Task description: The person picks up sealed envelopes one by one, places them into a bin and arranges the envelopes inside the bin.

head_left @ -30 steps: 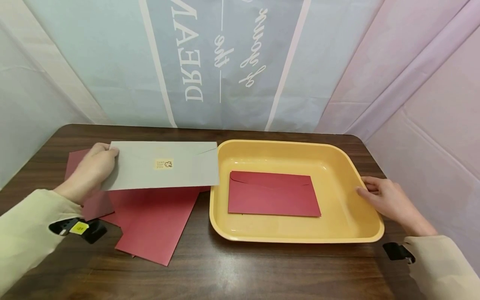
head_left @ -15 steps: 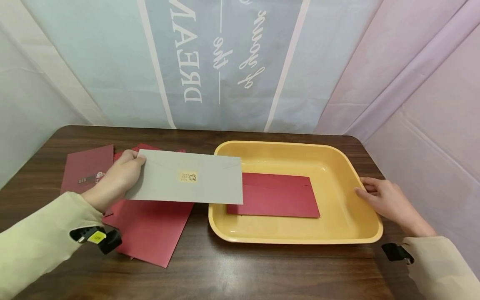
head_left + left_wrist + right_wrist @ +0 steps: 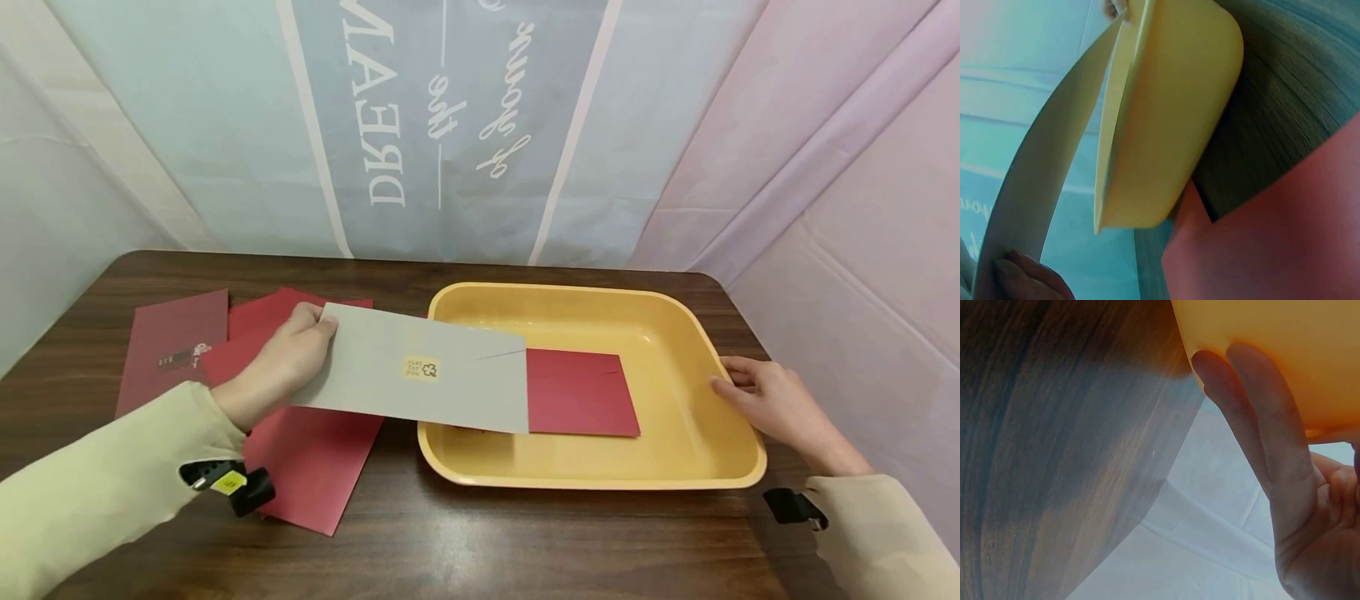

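My left hand (image 3: 281, 362) pinches the left end of a pale grey envelope (image 3: 465, 392) bearing a small "just for you" sticker. The envelope's right part hangs over the left rim of a yellow tray (image 3: 697, 433); the left wrist view shows the envelope (image 3: 1041, 156) bowed, above the tray's outer wall (image 3: 1154, 125). Inside the tray lies a red envelope (image 3: 585, 392), its left part hidden under the grey one. My right hand (image 3: 772, 404) holds the tray's right rim, thumb inside; in the right wrist view, fingers (image 3: 1272, 412) press the tray's outer wall.
Several red envelopes (image 3: 322, 467) overlap on the table left of the tray, partly behind my left arm. A darker red envelope (image 3: 168, 333) with a printed design lies at the far left. The dark wooden table (image 3: 480, 550) backs onto a printed curtain (image 3: 480, 125).
My left hand has carried the grey envelope rightward and slightly toward me, from over the red envelopes to partly over the tray. My right hand stays on the tray rim.
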Available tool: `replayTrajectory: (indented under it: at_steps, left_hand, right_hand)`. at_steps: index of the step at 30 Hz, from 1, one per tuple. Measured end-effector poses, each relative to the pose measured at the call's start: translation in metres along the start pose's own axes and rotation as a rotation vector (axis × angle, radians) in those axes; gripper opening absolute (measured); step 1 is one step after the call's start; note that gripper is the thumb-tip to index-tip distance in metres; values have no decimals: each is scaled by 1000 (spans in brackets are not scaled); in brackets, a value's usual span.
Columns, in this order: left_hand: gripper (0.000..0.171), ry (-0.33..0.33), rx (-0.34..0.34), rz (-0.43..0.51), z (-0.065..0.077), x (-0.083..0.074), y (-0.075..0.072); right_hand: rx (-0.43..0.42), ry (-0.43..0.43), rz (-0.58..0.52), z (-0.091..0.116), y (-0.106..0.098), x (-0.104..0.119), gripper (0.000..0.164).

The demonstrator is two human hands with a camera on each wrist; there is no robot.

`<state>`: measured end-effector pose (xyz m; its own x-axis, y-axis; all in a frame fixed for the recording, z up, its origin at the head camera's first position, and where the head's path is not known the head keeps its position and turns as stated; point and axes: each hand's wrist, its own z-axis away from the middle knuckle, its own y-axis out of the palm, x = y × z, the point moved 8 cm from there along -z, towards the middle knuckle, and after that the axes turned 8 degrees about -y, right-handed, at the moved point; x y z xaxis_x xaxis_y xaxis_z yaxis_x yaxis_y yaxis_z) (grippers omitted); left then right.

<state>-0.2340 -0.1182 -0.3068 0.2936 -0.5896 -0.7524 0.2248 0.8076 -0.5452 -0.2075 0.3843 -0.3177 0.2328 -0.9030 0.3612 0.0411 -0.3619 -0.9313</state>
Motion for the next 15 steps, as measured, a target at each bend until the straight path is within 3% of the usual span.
replayTrajectory:
  at_steps: [15]
  left_hand:
    - [31,88,43,52,0,-33,31]
  right_hand:
    - [-11,-1,-6,0,0,-2,45]
